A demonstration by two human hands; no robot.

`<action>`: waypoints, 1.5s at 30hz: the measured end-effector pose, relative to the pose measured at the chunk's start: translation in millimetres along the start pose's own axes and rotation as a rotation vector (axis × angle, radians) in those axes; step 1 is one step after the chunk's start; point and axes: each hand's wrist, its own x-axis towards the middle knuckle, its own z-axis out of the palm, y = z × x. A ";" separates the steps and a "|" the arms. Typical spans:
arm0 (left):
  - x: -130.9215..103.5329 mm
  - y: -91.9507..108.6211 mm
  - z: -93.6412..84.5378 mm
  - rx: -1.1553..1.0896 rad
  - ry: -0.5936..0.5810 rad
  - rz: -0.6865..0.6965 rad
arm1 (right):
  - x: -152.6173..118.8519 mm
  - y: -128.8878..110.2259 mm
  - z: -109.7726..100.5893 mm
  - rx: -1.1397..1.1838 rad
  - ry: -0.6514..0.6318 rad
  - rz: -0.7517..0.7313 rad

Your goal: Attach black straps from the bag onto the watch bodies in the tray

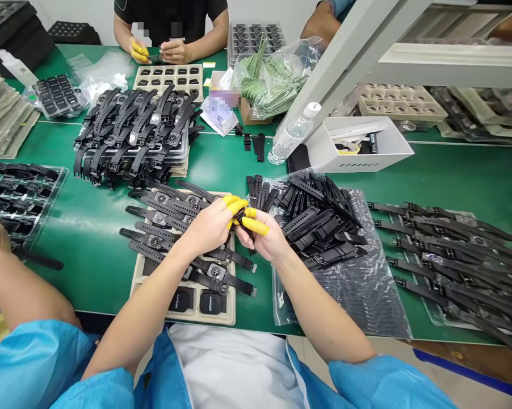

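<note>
My left hand [211, 223] and my right hand [267, 236] meet over the table, with yellow covers on several fingertips. Between them they pinch a small black watch part [240, 216]; the fingers hide most of it, so I cannot tell whether a strap is joined to it. Below my left forearm lies a beige tray [228, 315] bearing several black smartwatches [216, 271] with straps. Two watch bodies without visible straps [211, 302] sit in its front compartments. Beside my right hand is a heap of loose black watch straps [319, 227] on a plastic bag [362, 295].
Stacked watches [132, 136] stand at the back left, with more strapped watches [456, 255] at right. A water bottle [294, 133] and white box [362, 147] stand by a slanted grey post [345, 62]. A co-worker's arm [21, 278] reaches in at left; another person works opposite.
</note>
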 end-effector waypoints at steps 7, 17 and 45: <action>0.7 -1.2 3.7 -0.018 0.020 -0.059 | 3.1 0.9 2.1 0.038 0.044 -0.017; 3.0 -3.4 12.0 0.026 0.009 -0.138 | 4.6 -3.1 5.9 0.081 0.149 -0.117; 6.9 2.4 -0.4 -0.271 0.162 -0.304 | 11.6 2.7 3.2 0.018 0.134 -0.163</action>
